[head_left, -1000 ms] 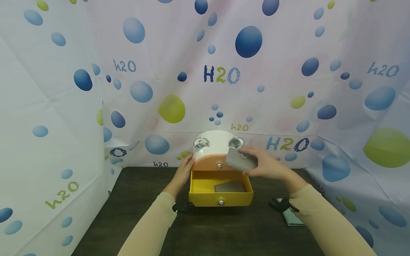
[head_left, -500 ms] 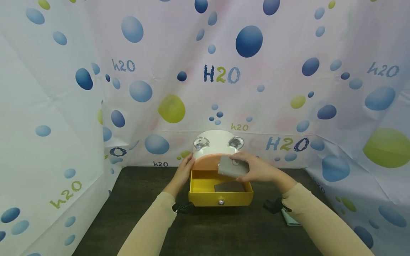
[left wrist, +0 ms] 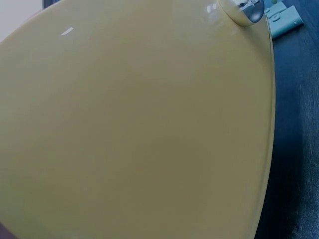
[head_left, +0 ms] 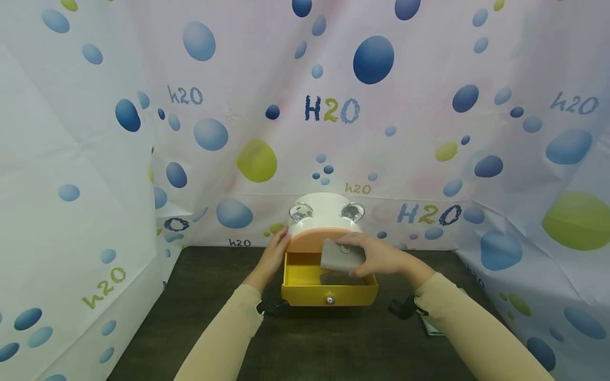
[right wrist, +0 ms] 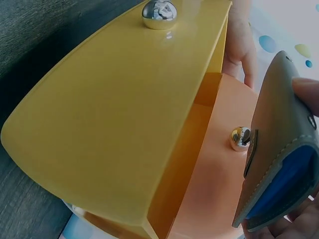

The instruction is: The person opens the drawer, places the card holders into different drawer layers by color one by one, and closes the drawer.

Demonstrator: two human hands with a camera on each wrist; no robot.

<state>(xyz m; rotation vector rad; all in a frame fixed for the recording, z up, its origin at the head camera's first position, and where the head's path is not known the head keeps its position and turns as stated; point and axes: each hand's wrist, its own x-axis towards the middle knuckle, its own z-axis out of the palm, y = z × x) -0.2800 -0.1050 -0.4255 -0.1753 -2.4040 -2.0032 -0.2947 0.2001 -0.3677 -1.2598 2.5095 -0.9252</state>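
A small cabinet has a white top (head_left: 324, 205), an orange upper front (head_left: 314, 241) and a yellow drawer (head_left: 310, 296) pulled out below. My left hand (head_left: 271, 259) rests against the cabinet's left side, fingers extended. Above the drawer's right part, my right hand (head_left: 383, 256) pinches a grey wallet (head_left: 340, 256) between thumb and fingers. In the right wrist view the wallet (right wrist: 274, 134) shows a blue inside at its edge. Another flat grey item (head_left: 333, 279) lies in the drawer, partly hidden by the wallet. The yellow drawer front (left wrist: 149, 119) fills the left wrist view.
A light green item (head_left: 431, 325) lies on the dark table (head_left: 305, 349) by the right forearm, partly covered by it. Two round shiny pieces (head_left: 301, 211) stick out from the cabinet's top. A patterned curtain (head_left: 286, 63) hangs behind and at both sides.
My right hand has carried the wallet left and downward, from beside the orange front to over the open drawer. The left hand has stayed at the cabinet's side.
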